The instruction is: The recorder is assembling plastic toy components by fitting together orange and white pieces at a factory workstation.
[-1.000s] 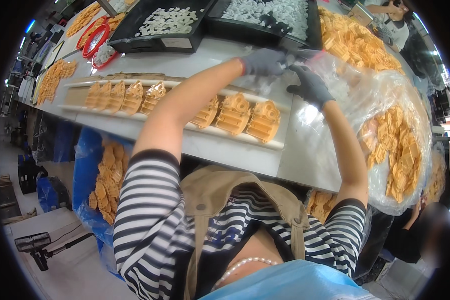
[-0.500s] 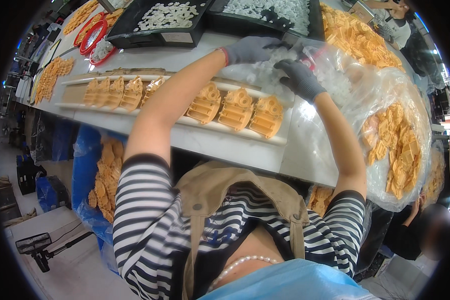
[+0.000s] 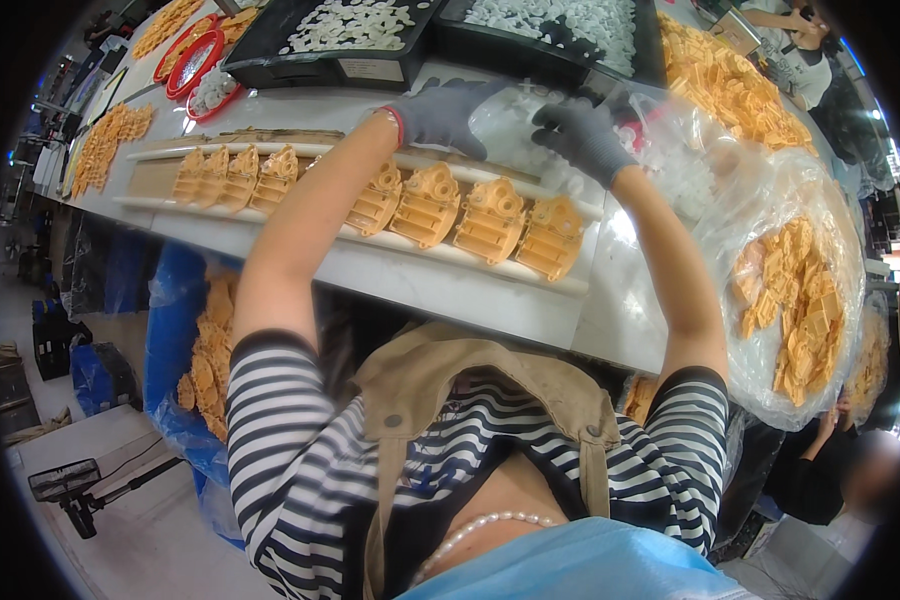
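My left hand (image 3: 444, 114), in a grey glove, reaches over the rail behind the row, fingers apart and nothing visible in them. To its right, my gloved right hand (image 3: 585, 141) points leftward, its fingers spread and slightly bent beside a clear plastic bag (image 3: 682, 150) of small whitish parts. Between the hands lies a blurred heap of translucent white pieces (image 3: 523, 122). In front, several orange plastic housings (image 3: 489, 221) stand in a row between two white rails (image 3: 370, 238); my left forearm hides part of the row.
Two black trays (image 3: 330, 72) with small white pieces stand at the back. Orange parts (image 3: 735, 85) pile up at the far right, above a clear bag of more orange parts (image 3: 800, 300). Red baskets (image 3: 196, 62) sit far left. A blue-lined container (image 3: 170, 340) stands below the table.
My left hand has moved left and slightly down, away from the white pieces. My right hand has shifted a little left and up. The table appears slightly shifted to the right.
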Demonstrator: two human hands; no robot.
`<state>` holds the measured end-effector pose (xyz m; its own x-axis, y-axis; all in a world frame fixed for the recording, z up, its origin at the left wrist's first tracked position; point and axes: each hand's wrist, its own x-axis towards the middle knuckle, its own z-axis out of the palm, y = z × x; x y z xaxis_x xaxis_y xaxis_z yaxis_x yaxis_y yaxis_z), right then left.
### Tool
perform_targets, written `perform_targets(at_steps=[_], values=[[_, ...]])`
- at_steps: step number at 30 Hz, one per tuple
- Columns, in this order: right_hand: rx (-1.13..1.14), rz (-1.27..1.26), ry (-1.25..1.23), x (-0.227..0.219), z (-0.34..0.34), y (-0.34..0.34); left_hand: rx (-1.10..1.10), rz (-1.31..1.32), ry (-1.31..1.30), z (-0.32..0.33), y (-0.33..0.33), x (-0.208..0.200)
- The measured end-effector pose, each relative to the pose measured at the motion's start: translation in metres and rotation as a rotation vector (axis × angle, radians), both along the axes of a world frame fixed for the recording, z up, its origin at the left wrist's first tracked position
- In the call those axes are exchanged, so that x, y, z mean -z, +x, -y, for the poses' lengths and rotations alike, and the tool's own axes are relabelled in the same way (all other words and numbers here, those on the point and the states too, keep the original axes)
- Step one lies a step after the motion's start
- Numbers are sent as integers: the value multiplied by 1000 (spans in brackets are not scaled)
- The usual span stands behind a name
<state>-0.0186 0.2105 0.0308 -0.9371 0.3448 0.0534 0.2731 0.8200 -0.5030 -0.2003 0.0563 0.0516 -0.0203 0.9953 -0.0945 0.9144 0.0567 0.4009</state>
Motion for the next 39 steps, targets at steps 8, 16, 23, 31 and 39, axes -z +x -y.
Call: perform_targets(at_steps=[8, 16, 23, 31, 39], values=[[-46, 140, 369, 7, 3, -20, 47, -85, -197, -11, 13, -9], [16, 373, 424, 12, 3, -30, 83, -216, -129, -22, 19, 4], [-52, -9, 390, 14, 7, -23, -223, -442, -186, -19, 20, 2], [-38, 91, 450, 24, -2, -35, -425, -159, -103, 6, -17, 2], [-108, -131, 448, 20, -17, -19, -426, 100, 182, 87, -34, 9]])
